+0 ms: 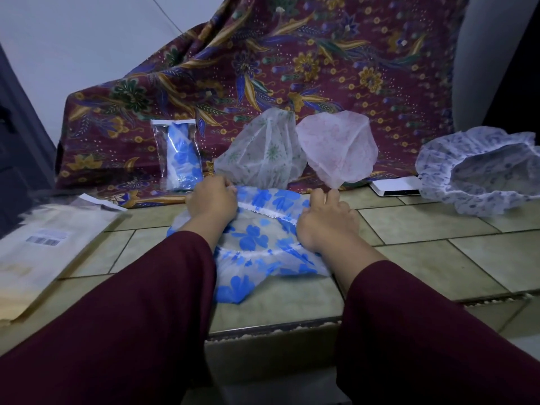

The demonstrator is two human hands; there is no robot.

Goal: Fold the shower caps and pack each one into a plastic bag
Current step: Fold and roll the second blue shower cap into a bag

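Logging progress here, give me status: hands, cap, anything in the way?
Left hand and right hand both grip blue-flowered cap on tiled floor, mid-fold. One packed bag standing behind. Nothing blocking.

batik cloth (292, 68): far, draped upright (maroon, floral) | white flat box (394, 187): right, against the cloth | tiled floor (438, 244): underneath | paper envelope (43, 244): near left, barcode label

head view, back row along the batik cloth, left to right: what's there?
Packed blue-flower cap in its plastic bag → white cap with green print → pink cap → white flat box → blue-sprigged ruffled cap. All stand or lie beside the batik cloth.
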